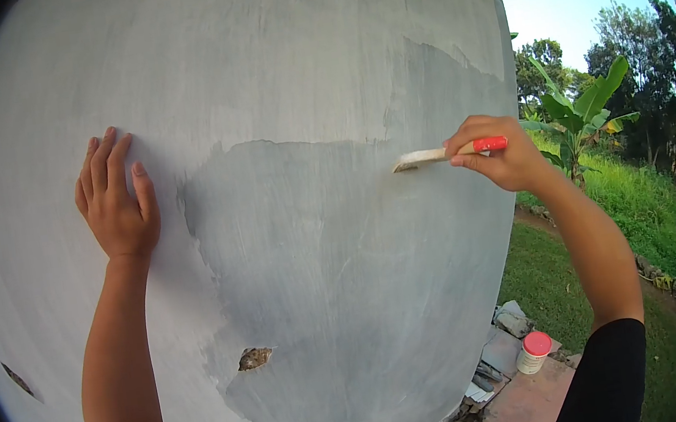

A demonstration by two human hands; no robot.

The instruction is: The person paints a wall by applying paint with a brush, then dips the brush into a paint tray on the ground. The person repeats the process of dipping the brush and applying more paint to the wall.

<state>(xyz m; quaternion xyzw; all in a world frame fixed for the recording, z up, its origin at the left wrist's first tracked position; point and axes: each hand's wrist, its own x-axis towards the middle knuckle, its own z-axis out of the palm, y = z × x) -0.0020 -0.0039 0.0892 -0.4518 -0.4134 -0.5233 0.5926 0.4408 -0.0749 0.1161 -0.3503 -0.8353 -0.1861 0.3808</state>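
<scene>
A grey plastered wall (291, 243) fills most of the head view, with a darker grey, damp-looking patch across its middle and right. My left hand (116, 197) lies flat on the lighter part, fingers stretched upward, left of the dark patch. My right hand (494, 153) is closed around the handle of a paintbrush (433, 155) with a red handle end. The brush points left, and its bristles touch the wall near the upper part of the dark patch. A chipped hole (255, 358) shows low in the patch.
A white bucket with a red lid (534, 353) stands on paving at the wall's foot, beside stones and rubble (513, 320). Grass (546, 269), a banana plant (577, 115) and trees lie to the right. A second hole (18, 380) marks the wall's left.
</scene>
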